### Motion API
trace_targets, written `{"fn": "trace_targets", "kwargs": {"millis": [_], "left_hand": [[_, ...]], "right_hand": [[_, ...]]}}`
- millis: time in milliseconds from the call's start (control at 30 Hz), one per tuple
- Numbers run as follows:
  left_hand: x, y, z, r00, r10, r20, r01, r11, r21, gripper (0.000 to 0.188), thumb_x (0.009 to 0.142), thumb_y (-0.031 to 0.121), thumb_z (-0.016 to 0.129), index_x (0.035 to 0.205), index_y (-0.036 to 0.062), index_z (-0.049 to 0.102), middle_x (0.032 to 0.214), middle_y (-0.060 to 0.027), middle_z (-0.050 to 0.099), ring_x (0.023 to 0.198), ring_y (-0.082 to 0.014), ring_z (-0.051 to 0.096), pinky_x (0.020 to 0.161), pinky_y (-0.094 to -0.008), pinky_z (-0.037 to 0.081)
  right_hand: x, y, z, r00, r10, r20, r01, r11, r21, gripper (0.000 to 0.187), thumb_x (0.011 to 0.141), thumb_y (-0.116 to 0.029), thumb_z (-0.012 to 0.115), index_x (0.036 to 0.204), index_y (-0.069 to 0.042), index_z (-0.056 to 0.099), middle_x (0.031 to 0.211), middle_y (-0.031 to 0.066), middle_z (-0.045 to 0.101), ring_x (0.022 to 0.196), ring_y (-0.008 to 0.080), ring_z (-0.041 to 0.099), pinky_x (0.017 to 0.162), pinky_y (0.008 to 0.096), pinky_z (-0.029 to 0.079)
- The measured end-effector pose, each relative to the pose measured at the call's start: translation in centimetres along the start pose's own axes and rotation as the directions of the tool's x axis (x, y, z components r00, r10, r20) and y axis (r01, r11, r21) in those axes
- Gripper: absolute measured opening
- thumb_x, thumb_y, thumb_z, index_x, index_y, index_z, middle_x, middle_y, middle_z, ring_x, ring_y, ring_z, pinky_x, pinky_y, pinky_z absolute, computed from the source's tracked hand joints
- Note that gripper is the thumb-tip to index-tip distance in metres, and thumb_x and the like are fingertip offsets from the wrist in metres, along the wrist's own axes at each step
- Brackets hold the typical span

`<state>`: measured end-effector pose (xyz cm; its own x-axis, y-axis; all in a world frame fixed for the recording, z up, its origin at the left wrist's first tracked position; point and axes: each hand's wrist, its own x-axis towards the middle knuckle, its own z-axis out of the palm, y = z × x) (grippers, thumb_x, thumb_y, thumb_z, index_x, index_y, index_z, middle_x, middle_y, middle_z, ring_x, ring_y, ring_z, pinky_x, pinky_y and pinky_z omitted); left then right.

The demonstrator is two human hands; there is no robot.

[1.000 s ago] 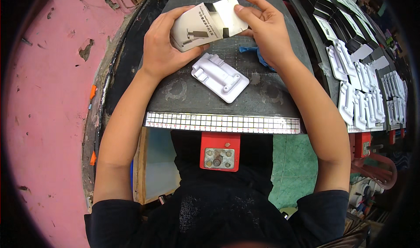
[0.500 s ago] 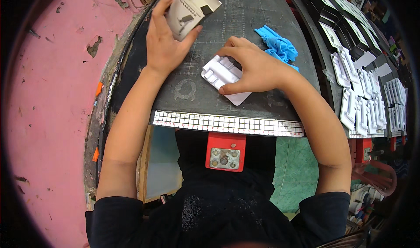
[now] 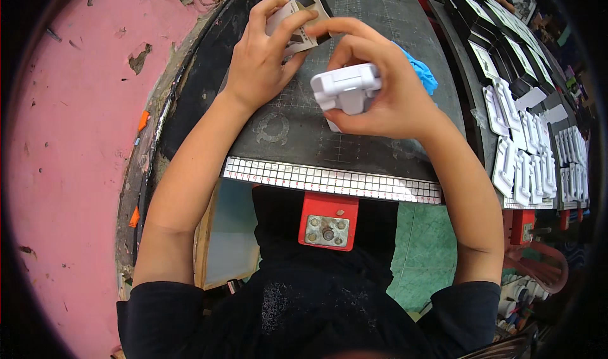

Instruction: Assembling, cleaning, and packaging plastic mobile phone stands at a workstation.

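- The left grip (image 3: pixel 259 71) is closed around a printed box (image 3: pixel 280 18), thumb on the near side and fingers laid across the upper face. Its pressure should be firm but light, since squeezed card would bow and narrow the mouth.
- The box is tilted, its flapped end turned to the right, above the far-left part of the dark counter (image 3: pixel 272 137). Flaps are best folded outward, out of the mouth; how they all stand cannot be told behind the fingers.
- A moulded white tray (image 3: pixel 345 80) is just beside the box, on its near right side, raised on edge with one end facing the camera. It seems to be off the counter, though its lower edge is partly hidden. Holding it square, without twisting, would spare its thin rim.
- The right grip (image 3: pixel 396 96) clasps that tray between thumb and curled fingers, while the index finger reaches to the mouth of the box; whether it touches cannot be told. That finger serves well for steadying the card, provided it leaves the opening clear.
- Behind the right wrist, a blue cloth (image 3: pixel 423 74) lies crumpled; the sleeve-free forearm should pass without dragging it.
- Farther right, more moulded trays (image 3: pixel 505 166) lie near open cartons (image 3: pixel 483 60), well apart from both hands.
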<state>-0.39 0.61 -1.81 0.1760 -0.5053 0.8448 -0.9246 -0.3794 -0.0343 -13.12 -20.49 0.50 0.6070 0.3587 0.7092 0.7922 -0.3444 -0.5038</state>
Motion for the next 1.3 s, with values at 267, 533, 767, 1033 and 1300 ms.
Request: {"fn": "trace_targets", "kwargs": {"millis": [267,533,767,1033,1300], "left_hand": [[0.0,0.3,0.0,0.999,-0.027,-0.022,0.028,0.999,0.04,0.091,0.074,0.009,0.089,0.155,0.0326,0.054,0.14,-0.0119,0.053,0.118,-0.0373,0.068,0.089,-0.0461,0.064],[0.3,0.7,-0.1,0.997,-0.016,-0.075,0.021,0.998,0.066,0.103,0.069,0.005,0.088,0.161,0.0317,0.051,0.133,-0.0095,0.056,0.113,-0.0335,0.068,0.09,-0.0444,0.062],[0.2,1.1,-0.1,0.998,-0.03,-0.048,0.036,0.992,0.123,0.103,0.067,0.004,0.087,0.161,0.0257,0.053,0.127,-0.0083,0.06,0.111,-0.0317,0.065,0.094,-0.0442,0.058],[0.1,2.2,0.7,0.997,0.011,-0.082,-0.006,0.998,0.064,0.089,0.065,0.008,0.088,0.15,0.0154,0.061,0.126,-0.0092,0.06,0.11,-0.0322,0.064,0.094,-0.0442,0.055],[0.4,2.6,0.2,0.996,-0.08,-0.047,0.083,0.996,0.044,0.096,0.065,0.009,0.092,0.154,0.0128,0.057,0.132,-0.0124,0.061,0.114,-0.0346,0.069,0.091,-0.0433,0.061]], "right_hand": [[-0.3,0.2,0.4,0.999,0.02,-0.03,-0.03,0.916,-0.401,0.036,0.07,-0.011,0.085,0.099,-0.007,0.064,0.136,0.0145,0.065,0.1,0.0359,0.072,0.079,0.0415,0.059],[-0.2,0.0,0.6,0.964,0.147,-0.22,-0.213,0.924,-0.317,0.033,0.073,-0.014,0.088,0.098,-0.005,0.067,0.092,0.0149,0.076,0.079,0.0277,0.077,0.072,0.0376,0.06],[-0.2,0.1,-0.3,0.888,0.386,-0.25,-0.379,0.922,0.076,0.036,0.083,-0.022,0.09,0.107,-0.004,0.072,0.091,0.0073,0.078,0.082,0.0181,0.079,0.077,0.0339,0.064],[0.7,0.4,1.3,0.804,0.479,-0.354,0.004,0.591,0.807,0.032,0.108,-0.028,0.071,0.13,-0.006,0.066,0.12,0.008,0.074,0.112,0.0189,0.075,0.094,0.0385,0.065],[0.5,1.1,0.7,0.73,0.46,-0.506,0.012,0.731,0.683,0.035,0.11,-0.029,0.067,0.136,-0.006,0.06,0.124,0.0092,0.073,0.114,0.0211,0.075,0.091,0.0402,0.067]]}}
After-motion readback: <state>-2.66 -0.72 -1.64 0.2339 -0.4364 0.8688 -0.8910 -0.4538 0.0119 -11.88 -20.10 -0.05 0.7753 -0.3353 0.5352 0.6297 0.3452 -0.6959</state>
